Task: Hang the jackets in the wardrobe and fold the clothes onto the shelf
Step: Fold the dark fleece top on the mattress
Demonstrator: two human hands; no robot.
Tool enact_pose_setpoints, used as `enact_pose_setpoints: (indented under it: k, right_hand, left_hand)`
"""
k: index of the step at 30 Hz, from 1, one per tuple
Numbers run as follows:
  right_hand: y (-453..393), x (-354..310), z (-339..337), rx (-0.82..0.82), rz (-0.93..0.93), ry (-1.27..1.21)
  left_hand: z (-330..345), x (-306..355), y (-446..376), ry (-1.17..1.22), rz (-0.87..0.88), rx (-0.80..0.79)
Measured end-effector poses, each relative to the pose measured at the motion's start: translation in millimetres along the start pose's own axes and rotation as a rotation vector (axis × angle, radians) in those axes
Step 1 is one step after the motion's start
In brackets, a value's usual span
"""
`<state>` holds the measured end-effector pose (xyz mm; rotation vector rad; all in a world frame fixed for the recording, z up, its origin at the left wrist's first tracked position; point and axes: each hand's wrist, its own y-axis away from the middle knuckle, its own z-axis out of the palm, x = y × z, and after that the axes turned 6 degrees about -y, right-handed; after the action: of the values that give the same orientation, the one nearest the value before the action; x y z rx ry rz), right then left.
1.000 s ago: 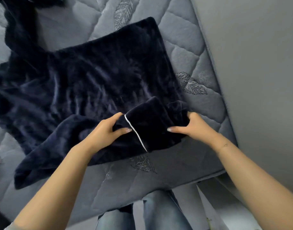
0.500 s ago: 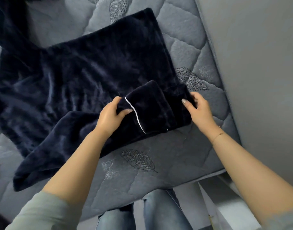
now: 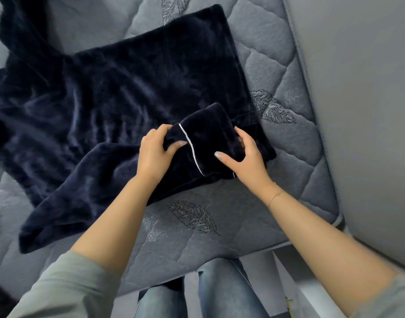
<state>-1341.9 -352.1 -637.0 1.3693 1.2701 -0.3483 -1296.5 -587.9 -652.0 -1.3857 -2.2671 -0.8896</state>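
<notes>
A dark navy plush garment (image 3: 132, 88) lies spread over the grey quilted mattress (image 3: 288, 134) of a bed, covering most of the surface from the left edge toward the right edge. Its fabric is rumpled on the left side and smoother across the upper middle, where one straight hem runs near the far right part of the mattress. One long section of it trails down toward the near left corner of the bed.

Close to the near edge, a cuffed end (image 3: 208, 138) of the garment with thin white piping (image 3: 192, 152) is folded up over the rest of the cloth. The left hand (image 3: 154, 154) grips this end on its left side, fingers curled over the top of the fold and thumb lying across the fabric beside the piping. The right hand (image 3: 245, 159) grasps the same end from the right, fingers tucked into the cloth and thumb stretched out along its front face. A thin bracelet (image 3: 275, 196) sits on the right wrist.

The mattress carries stitched leaf patterns, one (image 3: 194, 216) just below the hands and another (image 3: 272, 109) near the right edge. A pale padded panel (image 3: 357, 111) rises along the right edge of the bed. The person's grey sleeves (image 3: 66, 285) and blue jeans (image 3: 219, 292) show at the near edge.
</notes>
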Motion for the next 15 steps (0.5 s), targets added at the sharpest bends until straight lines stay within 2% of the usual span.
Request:
enact_pose_setpoints:
  k: [5, 7, 9, 11, 13, 15]
  right_hand:
    - [-11, -18, -5, 0.237, -0.119, -0.091]
    - [-8, -17, -13, 0.287, -0.104, -0.134]
    - [-3, -10, -16, 0.295, 0.000, -0.106]
    - [2, -6, -12, 0.320, 0.073, 0.015]
    - [7, -8, 1, 0.371, -0.090, 0.298]
    - [12, -15, 29, 0.337, -0.425, 0.588]
  left_hand:
    - [0, 12, 10, -0.108, 0.169, 0.133]
    - [-2, 12, 24, -0.197, 0.244, 0.173]
    - [-2, 2, 40, -0.345, 0.223, 0.115]
    - [-4, -23, 53, -0.501, 0.103, -0.022]
    - [-8, -55, 62, -0.584, 0.001, -0.094]
    - [-14, -78, 69, -0.584, 0.014, -0.071]
